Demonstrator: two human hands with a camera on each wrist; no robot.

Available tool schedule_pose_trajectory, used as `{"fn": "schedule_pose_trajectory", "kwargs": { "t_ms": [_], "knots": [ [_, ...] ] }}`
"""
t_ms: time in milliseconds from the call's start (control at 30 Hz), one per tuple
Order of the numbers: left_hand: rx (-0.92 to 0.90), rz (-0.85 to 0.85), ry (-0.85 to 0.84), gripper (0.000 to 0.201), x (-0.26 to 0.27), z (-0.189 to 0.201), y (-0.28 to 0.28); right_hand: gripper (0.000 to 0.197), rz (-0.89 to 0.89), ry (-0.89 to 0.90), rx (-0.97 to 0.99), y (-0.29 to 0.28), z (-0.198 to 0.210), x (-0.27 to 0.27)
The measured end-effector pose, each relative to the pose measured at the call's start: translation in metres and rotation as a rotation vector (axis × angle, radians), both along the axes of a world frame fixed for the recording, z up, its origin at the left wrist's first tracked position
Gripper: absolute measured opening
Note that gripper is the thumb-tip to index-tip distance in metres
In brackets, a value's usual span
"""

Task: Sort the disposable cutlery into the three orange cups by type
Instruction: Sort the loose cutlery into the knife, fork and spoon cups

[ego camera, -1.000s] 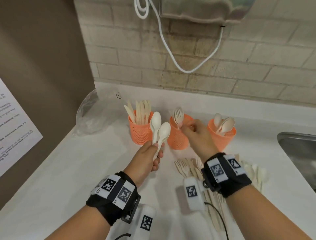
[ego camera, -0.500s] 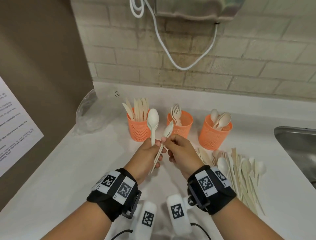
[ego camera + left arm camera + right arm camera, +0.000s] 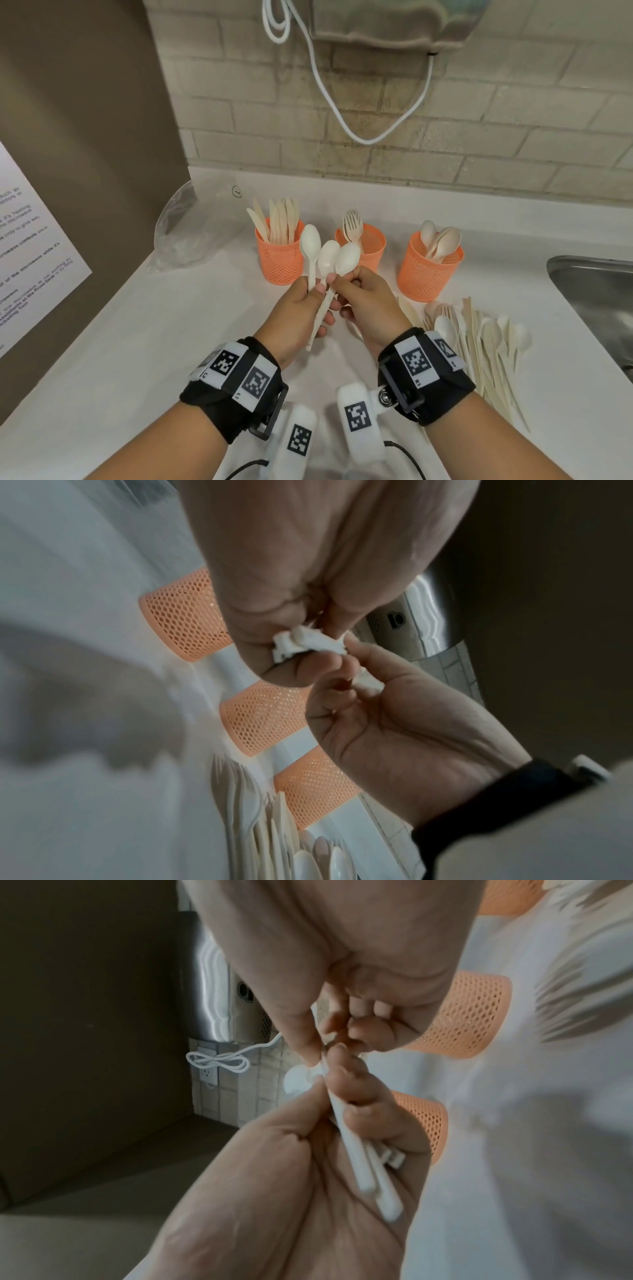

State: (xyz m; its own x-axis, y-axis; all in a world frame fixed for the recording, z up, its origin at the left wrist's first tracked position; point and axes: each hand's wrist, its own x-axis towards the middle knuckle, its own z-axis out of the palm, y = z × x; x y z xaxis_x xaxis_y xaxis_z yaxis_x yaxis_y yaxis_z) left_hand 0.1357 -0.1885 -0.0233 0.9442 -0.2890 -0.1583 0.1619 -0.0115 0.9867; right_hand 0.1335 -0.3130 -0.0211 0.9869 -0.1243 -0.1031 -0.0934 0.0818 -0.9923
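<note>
Three white plastic spoons [image 3: 328, 256] stand fanned above the counter, bowls up. My left hand [image 3: 317, 291] grips their handles [image 3: 369, 1164]; the handle ends [image 3: 301, 642] stick out below its fingers. My right hand [image 3: 342, 284] pinches the neck of the rightmost spoon [image 3: 347, 258] and touches the left hand. Behind them stand three orange mesh cups: the left cup [image 3: 280, 260] holds knives, the middle cup [image 3: 373, 240] forks, the right cup [image 3: 426, 277] spoons. Unsorted cutlery [image 3: 479, 342] lies in a pile on the counter to the right of my right wrist.
A crumpled clear plastic bag [image 3: 191, 233] lies left of the cups by the brown side wall. A steel sink [image 3: 596, 294] opens at the right edge. A white cable [image 3: 342, 113] hangs from a wall-mounted unit above the brick backsplash.
My right hand has come back from the fork cup to my left hand and now pinches a spoon there. Three spoon bowls show where two showed before.
</note>
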Motion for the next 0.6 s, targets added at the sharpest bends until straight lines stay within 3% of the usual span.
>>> {"fn": "schedule_pose_trajectory", "kwargs": {
  "t_ms": [233,600],
  "knots": [
    [0.088,-0.006,-0.086,0.018,-0.0039,0.0015,-0.0022,0.015,-0.026,-0.057,0.017,0.0038,0.0018,0.0],
    [0.064,-0.001,-0.035,0.025,-0.004,0.0049,-0.0014,0.012,0.045,-0.079,-0.107,0.0047,0.0048,-0.003]
  ]
}}
